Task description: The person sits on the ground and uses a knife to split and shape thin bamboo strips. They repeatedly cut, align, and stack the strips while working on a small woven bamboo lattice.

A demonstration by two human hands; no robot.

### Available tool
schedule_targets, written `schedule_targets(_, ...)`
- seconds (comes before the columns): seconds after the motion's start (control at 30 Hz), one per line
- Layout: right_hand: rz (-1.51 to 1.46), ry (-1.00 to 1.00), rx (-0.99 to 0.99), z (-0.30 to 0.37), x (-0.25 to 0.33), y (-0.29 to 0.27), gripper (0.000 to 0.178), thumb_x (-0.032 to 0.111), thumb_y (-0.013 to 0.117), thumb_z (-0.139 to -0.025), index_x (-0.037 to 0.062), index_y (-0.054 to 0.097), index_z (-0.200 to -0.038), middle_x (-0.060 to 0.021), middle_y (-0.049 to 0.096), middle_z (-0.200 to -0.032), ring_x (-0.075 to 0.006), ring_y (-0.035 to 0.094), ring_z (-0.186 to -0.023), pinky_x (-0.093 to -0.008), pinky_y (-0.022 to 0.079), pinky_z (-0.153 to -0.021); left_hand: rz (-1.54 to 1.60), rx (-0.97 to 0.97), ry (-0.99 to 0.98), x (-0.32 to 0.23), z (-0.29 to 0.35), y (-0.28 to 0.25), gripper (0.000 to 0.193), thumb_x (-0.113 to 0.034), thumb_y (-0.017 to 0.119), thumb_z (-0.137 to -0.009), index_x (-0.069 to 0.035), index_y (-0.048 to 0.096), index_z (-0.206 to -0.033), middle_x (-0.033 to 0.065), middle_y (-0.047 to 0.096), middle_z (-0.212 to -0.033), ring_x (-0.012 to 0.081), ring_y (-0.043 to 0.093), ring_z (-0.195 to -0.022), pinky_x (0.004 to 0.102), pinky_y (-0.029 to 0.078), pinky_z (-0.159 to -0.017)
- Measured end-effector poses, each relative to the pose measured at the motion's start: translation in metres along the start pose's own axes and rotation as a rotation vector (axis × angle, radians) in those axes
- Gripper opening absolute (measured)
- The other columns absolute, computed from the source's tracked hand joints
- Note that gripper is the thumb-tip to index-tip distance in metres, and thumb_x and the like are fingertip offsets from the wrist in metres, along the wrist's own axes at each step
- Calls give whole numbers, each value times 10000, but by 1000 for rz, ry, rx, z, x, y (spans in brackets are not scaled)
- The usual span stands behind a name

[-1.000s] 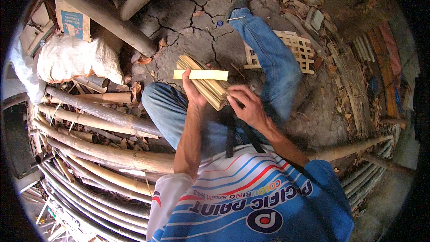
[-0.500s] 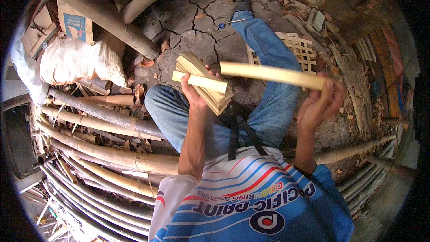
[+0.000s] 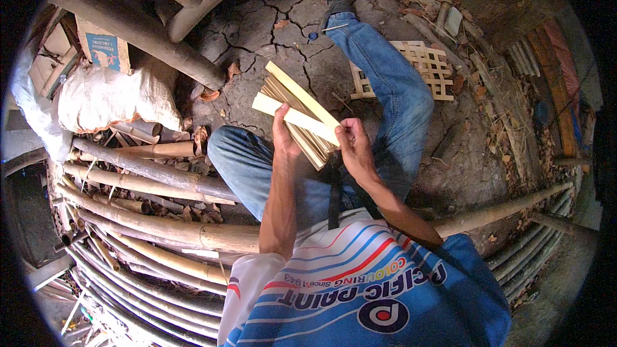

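My left hand is closed around a bundle of flat, thin bamboo strips, fanned slightly above my lap. A paler strip lies slantwise over the bundle, pinned under the left thumb. Close beside it, my right hand pinches the near end of a yellowish bamboo strip. That strip slopes up and left along the bundle, its far end sticking out past the others. The left fingers are partly hidden behind the bundle.
A woven lattice of bamboo strips lies partly under my outstretched leg. Bamboo poles run along my left. A white sack and a cardboard box stand at far left, near a thick post. The ground is cracked earth.
My right hand has swung in from the right with its strip and now holds it against the bundle, beside my left hand. The left hand keeps its grip, nearly in place.
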State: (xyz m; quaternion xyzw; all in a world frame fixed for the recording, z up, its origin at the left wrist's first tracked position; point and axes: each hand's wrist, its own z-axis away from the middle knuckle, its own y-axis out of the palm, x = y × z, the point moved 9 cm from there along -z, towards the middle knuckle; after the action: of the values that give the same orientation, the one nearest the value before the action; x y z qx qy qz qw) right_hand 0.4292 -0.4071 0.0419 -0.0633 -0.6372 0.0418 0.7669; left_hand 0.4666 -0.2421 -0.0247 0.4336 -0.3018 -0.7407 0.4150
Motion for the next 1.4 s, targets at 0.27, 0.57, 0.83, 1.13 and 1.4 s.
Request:
schedule_targets(0.27,-99,-103,-120,-7,4,-13,163,153,582,-972,32,509,-1052,-50,592,-909,-117,571,-794,-290,483,-684,-4,-5,43,0,-4,-8,921,-796,475,-787,-64,469,-1346,167,597,-1227,327,595,-1122,511,494,-964)
schedule_targets(0.57,-284,-145,-292,-20,37,-43,205,201,592,-979,16,510,-1012,-75,623,-877,-102,575,-700,-253,493,-653,295,408,5,-11,6,41,667,-528,558,-874,-114,399,-1372,97,526,-979,226,540,-808,453,501,-827)
schedule_targets(0.83,-302,-87,-204,-3,22,-12,215,195,615,-964,13,513,-1017,-60,607,-869,-99,570,-711,-255,500,-637,193,319,-56,0,10,31,688,-502,563,-855,-47,452,-1360,95,586,-1041,242,596,-892,447,518,-861)
schedule_targets(1.13,-53,-142,-110,12,3,2,170,106,616,-947,1,510,-1029,-39,560,-842,-79,526,-739,-240,471,-605,12,86,58,-7,2,4,673,-500,562,-854,-28,486,-1329,165,611,-1225,326,617,-1081,458,500,-956)
schedule_targets(1.4,107,-165,-93,18,24,0,193,132,651,-917,6,541,-1012,-56,594,-874,-99,539,-752,-254,442,-656,22,246,55,-7,4,31,763,-526,551,-834,30,451,-1349,183,598,-1226,308,605,-1094,433,504,-951)
